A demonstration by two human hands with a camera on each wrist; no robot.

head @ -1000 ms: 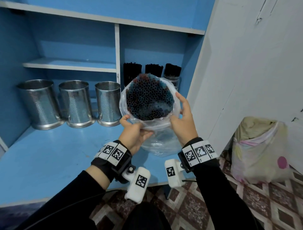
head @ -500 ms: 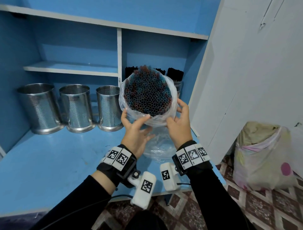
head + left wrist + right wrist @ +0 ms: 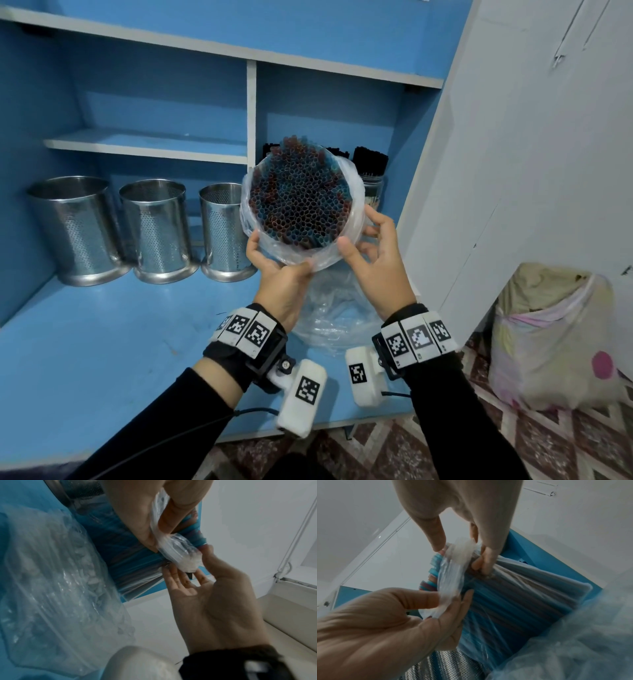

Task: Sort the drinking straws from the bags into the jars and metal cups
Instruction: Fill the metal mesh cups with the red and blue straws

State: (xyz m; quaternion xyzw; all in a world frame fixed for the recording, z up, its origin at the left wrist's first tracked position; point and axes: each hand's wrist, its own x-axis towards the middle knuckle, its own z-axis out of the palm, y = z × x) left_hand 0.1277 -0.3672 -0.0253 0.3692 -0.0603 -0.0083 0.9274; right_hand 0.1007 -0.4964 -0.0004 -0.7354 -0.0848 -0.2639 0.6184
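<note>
1. While both hands hold it up in front of the blue shelf unit [image 3: 251, 113], a clear plastic bag [image 3: 352, 192] packed with blue and reddish drinking straws [image 3: 301, 202] faces the head camera end-on, so the open straw tips form a round honeycomb.
2. The left hand [image 3: 281, 274] pinches the bag's rolled-down rim between thumb and fingers at the lower left.
3. The right hand [image 3: 376, 260] pinches the same rim at the lower right, thumb on the near side.
4. Three perforated metal cups [image 3: 156, 226] stand upright in a row on the blue tabletop [image 3: 102, 342], left of the bag.
5. Behind the bag, a jar [image 3: 371, 192] holds black straws [image 3: 370, 164].
6. More crumpled clear plastic [image 3: 335, 315] lies on the tabletop beneath the hands.
7. A stuffed sack [image 3: 548, 335] sits on the patterned floor [image 3: 582, 445] at right.
</note>
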